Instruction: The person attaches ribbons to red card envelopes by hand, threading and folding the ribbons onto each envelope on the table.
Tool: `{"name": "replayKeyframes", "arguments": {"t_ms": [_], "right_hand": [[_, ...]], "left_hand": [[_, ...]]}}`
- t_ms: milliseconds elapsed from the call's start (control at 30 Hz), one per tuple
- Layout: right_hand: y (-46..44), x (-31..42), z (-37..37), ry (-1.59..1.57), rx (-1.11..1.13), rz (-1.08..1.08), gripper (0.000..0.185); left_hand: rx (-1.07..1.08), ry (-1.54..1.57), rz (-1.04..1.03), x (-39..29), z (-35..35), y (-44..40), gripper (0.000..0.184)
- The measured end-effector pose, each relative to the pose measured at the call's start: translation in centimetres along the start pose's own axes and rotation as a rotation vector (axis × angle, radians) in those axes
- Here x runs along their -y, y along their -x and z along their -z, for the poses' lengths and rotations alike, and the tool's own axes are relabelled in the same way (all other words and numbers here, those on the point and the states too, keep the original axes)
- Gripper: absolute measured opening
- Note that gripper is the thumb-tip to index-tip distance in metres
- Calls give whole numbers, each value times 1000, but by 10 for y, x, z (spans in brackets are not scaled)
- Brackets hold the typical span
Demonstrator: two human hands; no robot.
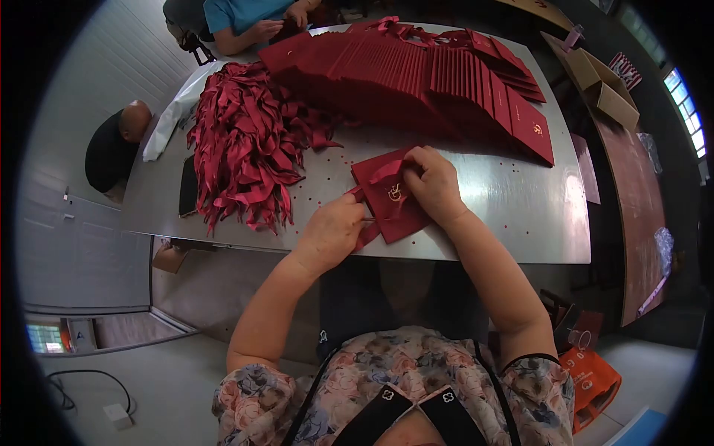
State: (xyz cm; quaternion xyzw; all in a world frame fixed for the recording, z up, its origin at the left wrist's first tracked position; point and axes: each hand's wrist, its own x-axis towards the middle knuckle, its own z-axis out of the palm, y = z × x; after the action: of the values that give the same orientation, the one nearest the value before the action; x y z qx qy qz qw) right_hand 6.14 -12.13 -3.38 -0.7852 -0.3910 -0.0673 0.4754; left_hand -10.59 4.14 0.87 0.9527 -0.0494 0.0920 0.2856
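A dark red paper bag [401, 212] with a gold logo lies tilted at the table's front edge, between my hands. My left hand [336, 229] is closed at the bag's left side, on a red ribbon [367, 235] that hangs below its fingers. At the bag's upper right, my right hand [433, 181] pinches the looped red ribbon [387, 173] lying across the bag's top. The fingertips of my left hand are partly hidden. To the left lies a large heap of red ribbons [245, 149].
Long rows of red bags [387, 82] fill the table's back. A dark phone-like object [188, 186] lies left of the heap. A co-worker in blue [242, 15] works across the metal table [476, 238]; another person [111, 152] is beyond its left edge. Cardboard boxes [606, 89] stand right.
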Motion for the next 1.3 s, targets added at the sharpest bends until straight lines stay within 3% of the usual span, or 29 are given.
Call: {"name": "replayKeyframes", "arguments": {"t_ms": [67, 100, 167, 200, 267, 333, 433, 567, 800, 867, 933, 1100, 1200, 1267, 1300], "right_hand": [[-1, 6, 4, 12, -54, 14, 19], [0, 10, 6, -83, -6, -87, 19], [-1, 11, 5, -179, 43, -180, 18], [-2, 11, 6, -335, 85, -235, 20], [-2, 12, 7, -490, 127, -287, 23], [-5, 23, 17, -875, 227, -388, 29], [-10, 20, 26, -1095, 333, -458, 32], [-6, 18, 24, -1156, 433, -479, 32], [-5, 30, 19, -1257, 427, -575, 43], [-4, 26, 17, -1279, 440, -563, 45], [-4, 17, 16, -1523, 453, -592, 47], [-1, 4, 21, -1628, 496, -688, 48], [0, -3, 18, -1600, 521, -711, 51], [-3, -4, 18, -1577, 536, -735, 53], [-4, -6, 21, -1570, 581, -745, 55]], "left_hand": [[36, -74, 90, 5, 11, 11, 8], [39, -73, 91, 3, 12, 13, 8], [-163, -28, 138, 0, 15, 16, 9], [-167, -29, 140, 2, 14, 15, 9], [-385, -253, -39, 13, 9, 10, 9], [-354, -195, -54, 27, 6, 4, 7], [-298, -102, -1, 34, 5, 3, 6], [-267, -104, 132, 28, 8, 6, 5], [-316, -269, 133, 17, 1, 7, 5], [-351, -212, 114, 13, -4, 5, 5], [-367, -188, 111, 6, -10, -2, 5], [-381, -43, 68, 4, -22, -17, 5], [-315, 60, 179, 6, -5, -15, 9], [-105, 208, 280, 12, 6, -11, 12], [-104, 206, 285, 15, 9, -8, 12]]}}
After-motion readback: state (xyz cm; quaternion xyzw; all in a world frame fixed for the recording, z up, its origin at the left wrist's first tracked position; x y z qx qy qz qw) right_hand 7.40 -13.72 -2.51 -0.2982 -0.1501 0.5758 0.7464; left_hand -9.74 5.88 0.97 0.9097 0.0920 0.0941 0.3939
